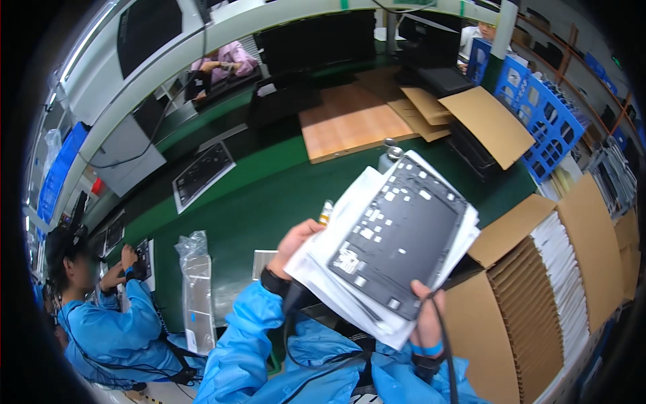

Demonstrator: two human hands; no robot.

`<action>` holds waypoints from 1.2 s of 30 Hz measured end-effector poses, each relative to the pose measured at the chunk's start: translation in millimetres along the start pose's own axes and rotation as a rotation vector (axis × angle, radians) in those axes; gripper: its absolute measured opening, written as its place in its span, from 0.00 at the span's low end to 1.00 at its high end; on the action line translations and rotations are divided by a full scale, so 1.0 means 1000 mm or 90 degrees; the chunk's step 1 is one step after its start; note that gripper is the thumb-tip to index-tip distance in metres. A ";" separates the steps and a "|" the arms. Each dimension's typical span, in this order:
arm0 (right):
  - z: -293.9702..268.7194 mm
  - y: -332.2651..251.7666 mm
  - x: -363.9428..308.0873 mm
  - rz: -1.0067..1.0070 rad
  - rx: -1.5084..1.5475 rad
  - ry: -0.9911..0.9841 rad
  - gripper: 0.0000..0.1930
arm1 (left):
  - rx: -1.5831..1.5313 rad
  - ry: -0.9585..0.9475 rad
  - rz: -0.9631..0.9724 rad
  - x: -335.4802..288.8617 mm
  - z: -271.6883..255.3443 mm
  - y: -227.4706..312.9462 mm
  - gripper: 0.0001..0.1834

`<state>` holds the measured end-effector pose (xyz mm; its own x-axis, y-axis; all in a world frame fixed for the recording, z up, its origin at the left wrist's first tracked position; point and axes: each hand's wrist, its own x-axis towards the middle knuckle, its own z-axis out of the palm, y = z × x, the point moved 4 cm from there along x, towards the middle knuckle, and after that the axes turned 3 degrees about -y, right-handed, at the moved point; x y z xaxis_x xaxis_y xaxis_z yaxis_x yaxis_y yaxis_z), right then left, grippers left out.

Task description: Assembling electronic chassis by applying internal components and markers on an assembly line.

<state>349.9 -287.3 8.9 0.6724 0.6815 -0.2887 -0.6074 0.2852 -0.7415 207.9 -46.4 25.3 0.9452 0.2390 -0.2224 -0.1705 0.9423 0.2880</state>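
My left hand [295,244] is closed around the left edge of a loose stack of white sheets [363,190]. On top of the stack rests a thin black panel [414,236], dotted with white patches and tilted in front of me. My right hand [428,318] grips the panel's near right corner together with the sheets, thumb on top. Behind the stack a metal-topped bottle [390,156] is partly covered. A small yellow-and-white item [326,212] shows just beyond my left fingers; its kind is unclear.
To my right stands an open cardboard box [501,323] with dividers and white sheets. Across the green table [262,195] are a wooden board [350,121], cardboard, blue racks [552,121], another black panel [202,172] and a plastic-wrapped strip [198,296]. A co-worker [111,330] handles a panel at left.
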 end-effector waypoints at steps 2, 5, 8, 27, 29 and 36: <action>0.057 0.035 -0.003 0.002 0.018 -0.032 0.22 | 0.062 0.064 0.019 -0.030 -0.011 0.050 0.22; 0.113 0.092 0.005 0.005 0.051 -0.061 0.21 | 0.175 0.138 0.047 -0.054 -0.053 0.118 0.14; 0.155 0.137 0.011 0.073 0.065 -0.029 0.20 | 0.400 0.215 0.139 -0.068 -0.085 0.177 0.12; 0.252 0.231 0.065 0.410 0.072 0.016 0.11 | 1.065 0.168 0.241 -0.015 -0.109 0.353 0.14; 0.248 0.237 0.076 0.412 0.093 0.025 0.12 | 1.050 0.145 0.060 -0.004 -0.120 0.343 0.13; 0.251 0.230 0.064 0.475 0.160 -0.080 0.09 | 0.708 0.458 0.024 -0.058 -0.169 0.363 0.11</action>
<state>147.2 -9.5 -28.0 0.0072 0.8192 -0.5734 -0.9657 -0.1432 -0.2167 44.6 321.3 -14.5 0.5282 0.6557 -0.5395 0.4508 0.3220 0.8325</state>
